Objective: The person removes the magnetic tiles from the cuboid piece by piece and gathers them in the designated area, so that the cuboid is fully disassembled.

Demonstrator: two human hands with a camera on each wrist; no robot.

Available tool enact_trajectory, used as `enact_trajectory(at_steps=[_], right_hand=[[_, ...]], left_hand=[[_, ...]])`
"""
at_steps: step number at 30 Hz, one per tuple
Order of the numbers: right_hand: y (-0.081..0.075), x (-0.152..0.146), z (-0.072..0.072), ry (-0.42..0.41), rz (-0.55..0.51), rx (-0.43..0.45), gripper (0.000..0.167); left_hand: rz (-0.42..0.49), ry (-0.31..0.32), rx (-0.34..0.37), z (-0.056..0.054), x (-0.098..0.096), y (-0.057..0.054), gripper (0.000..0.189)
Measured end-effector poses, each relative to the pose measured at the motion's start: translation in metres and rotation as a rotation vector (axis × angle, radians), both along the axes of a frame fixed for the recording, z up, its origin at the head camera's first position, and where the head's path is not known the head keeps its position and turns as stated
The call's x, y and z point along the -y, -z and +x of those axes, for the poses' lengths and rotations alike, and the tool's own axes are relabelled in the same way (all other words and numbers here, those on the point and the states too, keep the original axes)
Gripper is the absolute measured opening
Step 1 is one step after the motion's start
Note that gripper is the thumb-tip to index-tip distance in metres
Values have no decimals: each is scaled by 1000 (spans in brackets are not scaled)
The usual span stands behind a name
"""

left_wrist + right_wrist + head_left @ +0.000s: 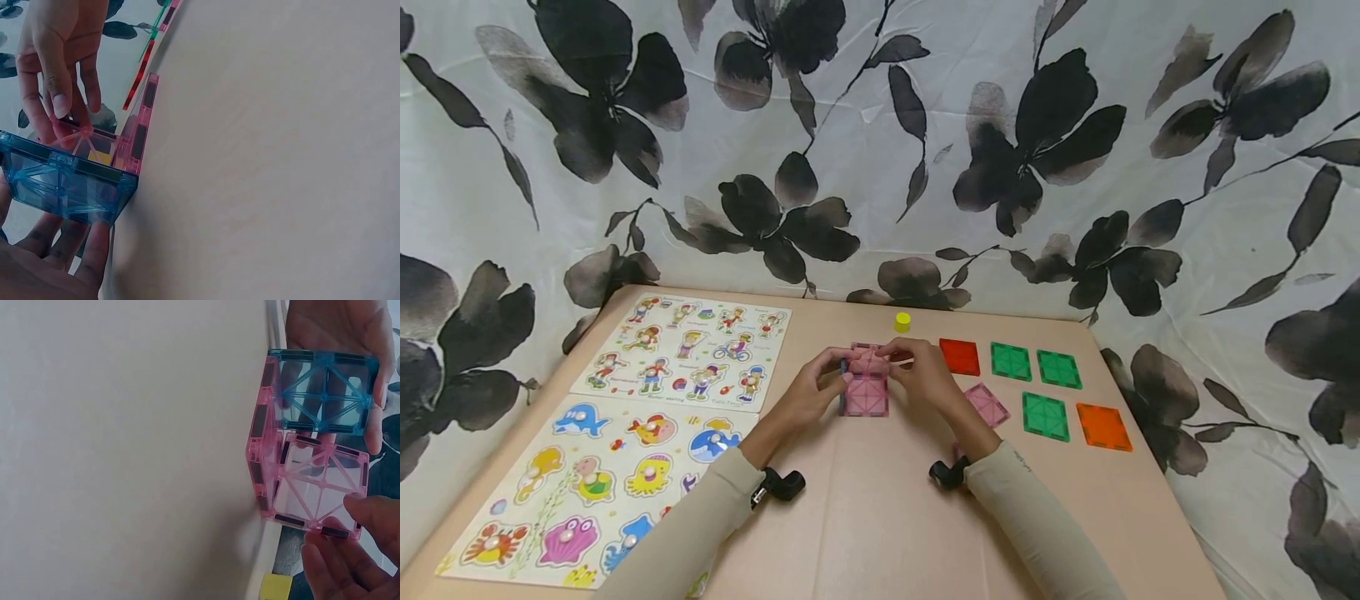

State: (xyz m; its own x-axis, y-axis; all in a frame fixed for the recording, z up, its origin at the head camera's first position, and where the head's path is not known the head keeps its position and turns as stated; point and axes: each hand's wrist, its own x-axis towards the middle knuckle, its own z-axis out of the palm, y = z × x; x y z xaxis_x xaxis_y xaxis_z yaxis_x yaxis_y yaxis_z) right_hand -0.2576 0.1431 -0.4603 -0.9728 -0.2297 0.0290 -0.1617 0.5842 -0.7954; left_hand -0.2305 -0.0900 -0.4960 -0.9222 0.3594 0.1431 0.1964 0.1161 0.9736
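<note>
A blue see-through magnetic tile [325, 394] stands upright on the left side of a flat pink tile [867, 397]. My left hand [811, 390] holds the blue tile, its fingers spread behind the panel in the right wrist view. Beside the blue one, a pink tile [320, 487] also stands upright; my right hand [919, 367] pinches its outer edge between thumb and fingers. In the right wrist view, the blue and pink uprights meet near a corner, above a row of two pink base tiles [256, 444].
To the right lie a red tile [959, 357], a loose pink tile [987, 405], several green tiles [1045, 417] and an orange tile [1103, 427]. A small yellow cylinder [902, 322] stands at the back. Two picture puzzle boards [647, 400] cover the table's left side.
</note>
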Motion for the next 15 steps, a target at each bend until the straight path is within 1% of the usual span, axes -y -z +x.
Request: enact_trajectory(at_steps=[8, 15], right_hand=[[1, -7, -1, 44, -20, -29, 31], [-6, -23, -1, 103, -29, -71, 20]], left_hand=[[-5, 8, -18, -1, -1, 0, 38], [-8, 16, -26, 0, -2, -2, 37]])
